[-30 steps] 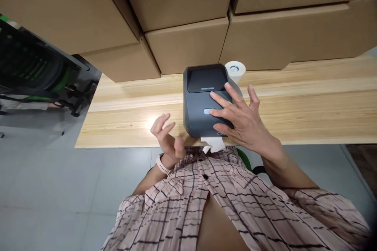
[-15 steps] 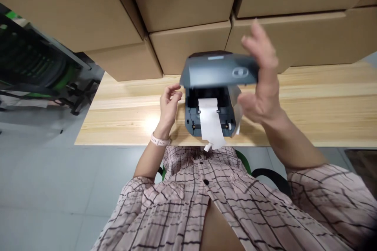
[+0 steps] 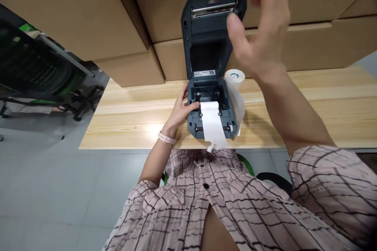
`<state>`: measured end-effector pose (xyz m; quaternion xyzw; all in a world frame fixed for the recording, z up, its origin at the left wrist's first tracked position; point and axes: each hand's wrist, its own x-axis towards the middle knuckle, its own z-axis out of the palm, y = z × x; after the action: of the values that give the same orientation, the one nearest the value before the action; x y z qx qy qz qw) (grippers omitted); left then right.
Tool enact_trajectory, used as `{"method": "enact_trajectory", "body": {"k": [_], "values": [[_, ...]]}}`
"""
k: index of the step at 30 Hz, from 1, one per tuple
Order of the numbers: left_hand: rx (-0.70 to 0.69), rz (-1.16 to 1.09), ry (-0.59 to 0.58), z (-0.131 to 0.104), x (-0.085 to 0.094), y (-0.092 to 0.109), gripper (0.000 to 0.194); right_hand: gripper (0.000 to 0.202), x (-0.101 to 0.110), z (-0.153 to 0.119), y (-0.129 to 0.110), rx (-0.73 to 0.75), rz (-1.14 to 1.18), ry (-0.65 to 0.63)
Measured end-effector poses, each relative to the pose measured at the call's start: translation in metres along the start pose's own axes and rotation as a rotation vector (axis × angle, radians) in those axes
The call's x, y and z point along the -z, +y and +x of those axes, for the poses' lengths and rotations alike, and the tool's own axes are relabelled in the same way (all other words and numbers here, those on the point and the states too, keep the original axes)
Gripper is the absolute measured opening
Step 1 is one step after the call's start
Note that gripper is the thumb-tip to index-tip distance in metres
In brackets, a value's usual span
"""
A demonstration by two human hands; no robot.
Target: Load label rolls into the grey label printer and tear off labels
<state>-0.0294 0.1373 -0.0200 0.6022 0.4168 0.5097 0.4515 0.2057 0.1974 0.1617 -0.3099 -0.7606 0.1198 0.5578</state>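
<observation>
A dark grey label printer (image 3: 212, 127) stands on the wooden table with its lid (image 3: 209, 29) raised and tilted back. A strip of white label paper (image 3: 212, 127) runs from inside over the front, its end hanging at the table edge. My left hand (image 3: 182, 108) grips the left wall of the printer base, thumb over the rim near the paper. Up at the lid's top right corner, my right hand (image 3: 265, 35), slightly blurred, holds the lid edge between thumb and fingers. Beside the printer on the right stands a white label roll (image 3: 235, 76) with a loose strip trailing forward.
Cardboard boxes (image 3: 188, 11) are stacked along the back of the wooden table (image 3: 118, 119), close behind the lid. A dark office chair (image 3: 35, 62) with green parts is on the left, on the grey floor.
My right hand has swung the lid up and back from partly lowered, uncovering the printer's inside and the label roll beside it. My left hand has closed onto the printer's left side.
</observation>
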Motion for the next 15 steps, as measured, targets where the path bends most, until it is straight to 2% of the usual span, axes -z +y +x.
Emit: {"method": "enact_trajectory", "body": {"k": [1, 2, 4, 6, 10, 13, 15], "values": [[-0.004, 0.0, -0.002, 0.0, -0.001, 0.0, 0.096, 0.025, 0.002, -0.016, -0.005, 0.094, -0.086, -0.061], [-0.008, 0.001, -0.003, 0.0, -0.001, 0.001, 0.095, 0.021, 0.002, -0.031, -0.009, 0.125, -0.145, -0.225], [-0.016, 0.006, 0.01, -0.001, -0.003, 0.001, 0.094, 0.02, 0.0, -0.059, -0.007, 0.109, -0.207, -0.589], [-0.016, 0.009, 0.033, -0.001, -0.004, 0.002, 0.093, 0.024, -0.006, -0.077, 0.002, 0.06, -0.208, -0.851], [0.019, 0.016, 0.021, -0.002, -0.002, 0.003, 0.095, 0.03, -0.022, -0.084, 0.021, 0.017, -0.131, -1.054], [0.034, -0.011, -0.046, -0.002, 0.004, 0.004, 0.102, 0.03, -0.026, -0.077, 0.026, -0.014, -0.072, -1.124], [0.054, -0.046, -0.088, -0.002, 0.009, 0.006, 0.107, 0.037, -0.023, -0.072, 0.026, -0.05, -0.02, -1.143]]}}
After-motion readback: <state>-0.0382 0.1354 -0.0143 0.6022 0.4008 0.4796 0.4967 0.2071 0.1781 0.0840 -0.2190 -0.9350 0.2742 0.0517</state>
